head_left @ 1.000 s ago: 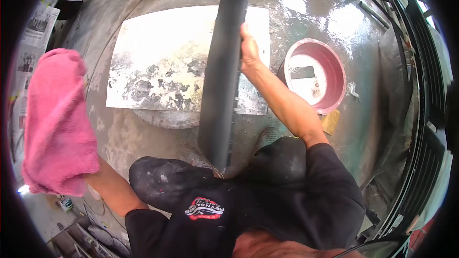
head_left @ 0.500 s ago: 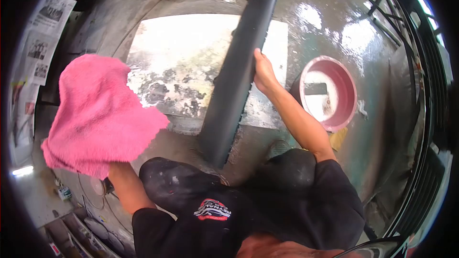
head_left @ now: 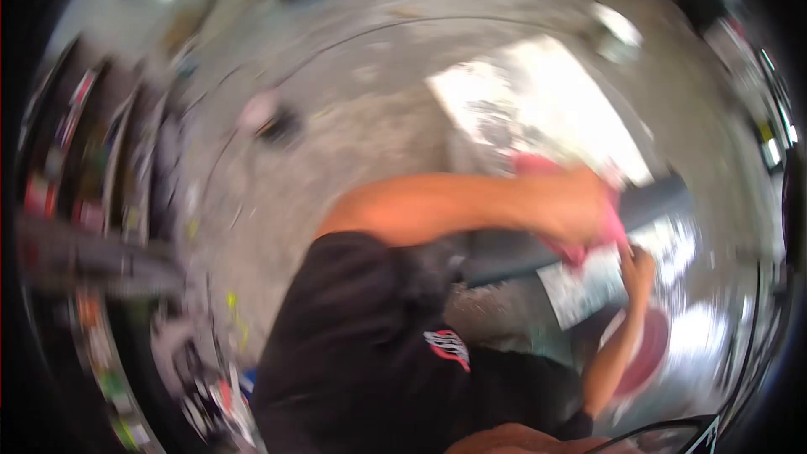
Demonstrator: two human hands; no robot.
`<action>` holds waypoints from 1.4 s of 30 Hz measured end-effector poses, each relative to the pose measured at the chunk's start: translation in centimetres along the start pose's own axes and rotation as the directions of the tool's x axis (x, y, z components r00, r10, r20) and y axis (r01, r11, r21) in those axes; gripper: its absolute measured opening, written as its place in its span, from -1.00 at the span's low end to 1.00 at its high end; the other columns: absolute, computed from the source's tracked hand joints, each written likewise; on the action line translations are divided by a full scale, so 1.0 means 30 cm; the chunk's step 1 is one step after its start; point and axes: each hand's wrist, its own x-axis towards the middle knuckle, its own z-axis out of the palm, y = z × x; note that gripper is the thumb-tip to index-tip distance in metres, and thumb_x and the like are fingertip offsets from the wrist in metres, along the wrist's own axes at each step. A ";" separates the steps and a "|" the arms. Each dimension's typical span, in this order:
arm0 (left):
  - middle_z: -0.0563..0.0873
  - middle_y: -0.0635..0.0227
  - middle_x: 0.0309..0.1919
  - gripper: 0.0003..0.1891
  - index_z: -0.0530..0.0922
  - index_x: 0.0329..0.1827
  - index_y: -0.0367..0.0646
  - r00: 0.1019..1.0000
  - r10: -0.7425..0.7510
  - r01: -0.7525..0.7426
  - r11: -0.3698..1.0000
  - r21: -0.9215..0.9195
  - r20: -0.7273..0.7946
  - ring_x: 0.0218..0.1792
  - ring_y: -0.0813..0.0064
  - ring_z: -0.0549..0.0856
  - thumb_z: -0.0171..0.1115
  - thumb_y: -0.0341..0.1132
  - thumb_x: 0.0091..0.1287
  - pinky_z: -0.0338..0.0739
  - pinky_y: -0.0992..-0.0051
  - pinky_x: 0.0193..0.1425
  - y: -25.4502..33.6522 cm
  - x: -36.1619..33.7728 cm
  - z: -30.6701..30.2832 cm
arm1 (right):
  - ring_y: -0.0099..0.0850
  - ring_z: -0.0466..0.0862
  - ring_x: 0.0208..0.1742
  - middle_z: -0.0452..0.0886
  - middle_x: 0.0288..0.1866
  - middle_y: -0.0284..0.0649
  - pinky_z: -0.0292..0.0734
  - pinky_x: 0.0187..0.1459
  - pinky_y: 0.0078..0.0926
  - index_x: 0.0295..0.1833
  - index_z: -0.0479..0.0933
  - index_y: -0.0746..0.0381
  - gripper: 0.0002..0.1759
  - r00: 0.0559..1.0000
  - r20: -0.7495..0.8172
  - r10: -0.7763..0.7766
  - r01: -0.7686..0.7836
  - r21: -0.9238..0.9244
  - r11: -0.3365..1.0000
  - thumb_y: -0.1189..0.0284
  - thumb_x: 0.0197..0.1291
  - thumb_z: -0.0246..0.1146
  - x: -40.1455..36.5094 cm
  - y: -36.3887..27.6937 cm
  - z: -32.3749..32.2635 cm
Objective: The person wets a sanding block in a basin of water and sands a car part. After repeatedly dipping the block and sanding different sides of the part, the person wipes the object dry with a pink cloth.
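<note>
A long black panel (head_left: 504, 259) slants across in front of me, blurred by motion. My left hand (head_left: 582, 206) presses a pink cloth (head_left: 573, 252) against its upper face, with the fingers partly lost in blur. My right hand (head_left: 640, 271) grips the panel's edge, close beside the cloth. My left forearm covers part of the panel. Under the panel lies a white, dark-stained board (head_left: 555, 101) on the floor.
A pink basin (head_left: 651, 353) stands on the wet floor, partly behind my right forearm. Farther off is a white-covered container (head_left: 619, 32). Shelves with several items (head_left: 92, 143) run along the left. A hose or cable (head_left: 361, 31) crosses the concrete floor.
My left hand has swung the pink cloth from the far left onto the panel. The view has turned left, and the panel now lies at a different slant. My right hand still holds its edge.
</note>
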 end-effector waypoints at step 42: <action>0.64 0.35 0.00 0.00 0.40 0.45 -0.05 -0.546 -0.743 0.068 -0.499 -0.864 0.386 -0.10 0.54 0.62 0.03 0.63 0.23 0.58 0.49 -0.11 -0.993 -2.507 0.288 | -0.54 0.67 -0.31 0.72 -0.09 -0.23 0.49 -0.38 -0.58 0.32 0.50 0.36 -0.58 0.840 -0.378 0.389 0.142 0.846 0.514 0.51 0.40 0.09 -0.187 -0.495 -0.168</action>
